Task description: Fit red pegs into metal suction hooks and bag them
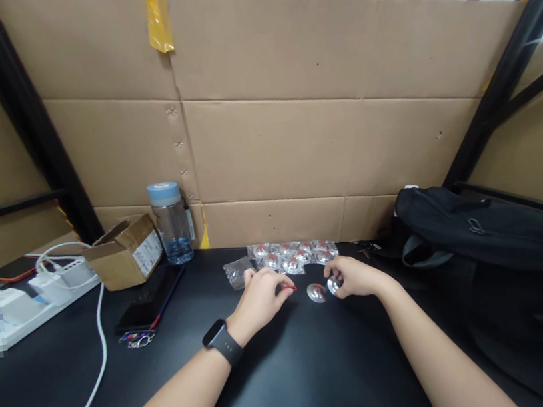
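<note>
My left hand (267, 295), with a dark watch on its wrist, pinches a small thin red piece (289, 288) between thumb and fingers. My right hand (355, 276) grips the edge of a shiny metal disc (333, 285), partly hidden by the fingers. Just left of it a second shiny round disc (316, 292) with a red spot rests at the black tabletop; whether the two are joined I cannot tell. Behind the hands lie several similar discs in clear plastic bags (291, 254). An apparently flat clear bag (239, 273) is beside my left hand.
To the left stand a blue-lidded water bottle (171, 224), an opened cardboard box (126, 251), a phone (148, 298), keys (137, 339) and a white power strip (68, 286) with a cable. A black backpack (461, 224) occupies the right. A cardboard wall (331, 121) closes off the back.
</note>
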A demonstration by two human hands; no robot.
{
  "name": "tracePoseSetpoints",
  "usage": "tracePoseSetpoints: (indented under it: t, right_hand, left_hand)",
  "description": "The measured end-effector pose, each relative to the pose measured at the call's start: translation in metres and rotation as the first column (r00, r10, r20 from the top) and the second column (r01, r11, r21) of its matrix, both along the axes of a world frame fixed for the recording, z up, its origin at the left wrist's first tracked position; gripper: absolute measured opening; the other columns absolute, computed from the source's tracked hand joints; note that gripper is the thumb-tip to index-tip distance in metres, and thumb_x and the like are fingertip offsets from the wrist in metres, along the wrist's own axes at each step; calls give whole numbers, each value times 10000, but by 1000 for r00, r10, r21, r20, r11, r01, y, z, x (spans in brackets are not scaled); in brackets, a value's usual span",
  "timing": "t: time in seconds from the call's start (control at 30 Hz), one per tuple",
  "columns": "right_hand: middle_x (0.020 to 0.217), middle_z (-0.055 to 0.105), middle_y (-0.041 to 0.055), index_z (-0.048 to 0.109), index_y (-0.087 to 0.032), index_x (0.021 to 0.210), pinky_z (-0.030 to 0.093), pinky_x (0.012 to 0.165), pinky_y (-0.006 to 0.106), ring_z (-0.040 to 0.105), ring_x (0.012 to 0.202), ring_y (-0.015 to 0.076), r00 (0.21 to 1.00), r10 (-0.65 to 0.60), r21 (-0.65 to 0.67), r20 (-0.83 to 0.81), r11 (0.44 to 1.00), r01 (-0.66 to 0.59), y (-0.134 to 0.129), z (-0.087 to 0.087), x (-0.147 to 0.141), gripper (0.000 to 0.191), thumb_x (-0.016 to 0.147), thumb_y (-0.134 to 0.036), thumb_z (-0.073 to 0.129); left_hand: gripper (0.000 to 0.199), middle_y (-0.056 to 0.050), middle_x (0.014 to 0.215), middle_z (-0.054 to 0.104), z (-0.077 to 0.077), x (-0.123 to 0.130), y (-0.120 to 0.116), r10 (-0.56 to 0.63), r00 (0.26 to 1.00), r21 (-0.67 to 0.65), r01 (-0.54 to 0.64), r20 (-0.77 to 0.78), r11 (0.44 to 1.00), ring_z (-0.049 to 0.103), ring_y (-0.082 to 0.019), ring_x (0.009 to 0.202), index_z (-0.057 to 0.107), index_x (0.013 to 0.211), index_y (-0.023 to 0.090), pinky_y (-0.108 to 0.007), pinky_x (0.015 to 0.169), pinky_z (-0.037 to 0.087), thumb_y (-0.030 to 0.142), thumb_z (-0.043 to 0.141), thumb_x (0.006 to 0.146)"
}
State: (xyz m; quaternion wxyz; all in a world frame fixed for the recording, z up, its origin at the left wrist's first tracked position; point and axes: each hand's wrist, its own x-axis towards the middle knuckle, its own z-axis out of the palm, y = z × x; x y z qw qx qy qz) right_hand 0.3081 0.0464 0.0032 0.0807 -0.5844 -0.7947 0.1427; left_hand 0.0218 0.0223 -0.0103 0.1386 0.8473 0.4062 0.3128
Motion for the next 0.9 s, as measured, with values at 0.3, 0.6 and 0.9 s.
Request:
tracePoseSetpoints:
  t: [0.3,0.6,0.9]
  right_hand:
    - [982,682,64,714,-190,970,484,748,269,641,842,215,995,-13,-1,95,1000,13,-9,8,-3,483,499,-86,745]
    - [1108,717,45,653,-245,1139,530,834,319,688,988,217,798,246,274,-550,956,-106,-21,18,-51,430,725,-248,771]
    - [1196,691,73,637,-248,1149,574,849,372,679,1101,264,550,258,236,-794,965,-112,-26,-6,-96,463,727,-302,821]
  left_hand:
    - [136,12,990,732,1,0,0,95,994,-8,-95,58,995,609,-211,1004,686,872,265,-371,878,286,295,578,949]
    - [126,-25,1077,662,-2,2,5,124,967,-83,-108,223,991,583,-239,1132,695,913,261,-368,927,419,328,589,924]
    - [133,-34,1079,649,-3,2,7,85,935,-73,-64,345,995,614,-208,1054,693,945,240,-362,953,449,251,564,915]
